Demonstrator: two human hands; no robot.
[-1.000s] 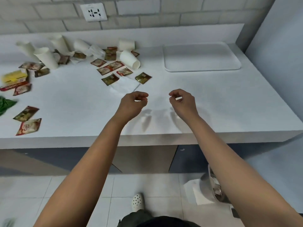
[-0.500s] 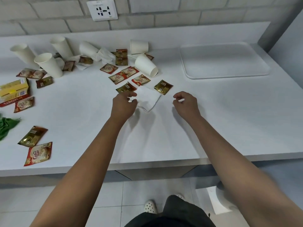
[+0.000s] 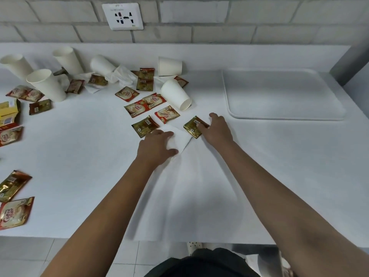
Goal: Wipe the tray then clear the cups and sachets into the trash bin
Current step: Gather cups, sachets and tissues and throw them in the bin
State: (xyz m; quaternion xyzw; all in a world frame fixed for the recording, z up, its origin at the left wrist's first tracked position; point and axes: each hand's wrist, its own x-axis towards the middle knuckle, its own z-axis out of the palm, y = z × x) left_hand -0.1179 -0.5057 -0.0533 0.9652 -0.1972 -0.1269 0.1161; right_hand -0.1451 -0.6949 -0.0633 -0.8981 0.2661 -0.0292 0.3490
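Observation:
A white tissue (image 3: 180, 137) lies on the white counter, and my left hand (image 3: 156, 147) rests on its near left part with fingers spread. My right hand (image 3: 216, 129) touches a gold-brown sachet (image 3: 193, 126) with its fingertips at the tissue's right corner. The white tray (image 3: 283, 92) sits bare at the back right. Several white paper cups stand or lie at the back left, one tipped cup (image 3: 176, 94) just beyond the hands. Red and gold sachets (image 3: 144, 104) are scattered among them. The trash bin is out of view.
A yellow box (image 3: 9, 111) and more sachets (image 3: 15, 212) lie along the left edge. Crumpled tissue (image 3: 121, 75) sits between the cups. A wall socket (image 3: 122, 16) is on the brick wall behind. A wall corner rises at the far right.
Both hands have reached forward over the counter. My left hand came down onto the tissue and my right hand reached the gold sachet. The view moved closer to the counter.

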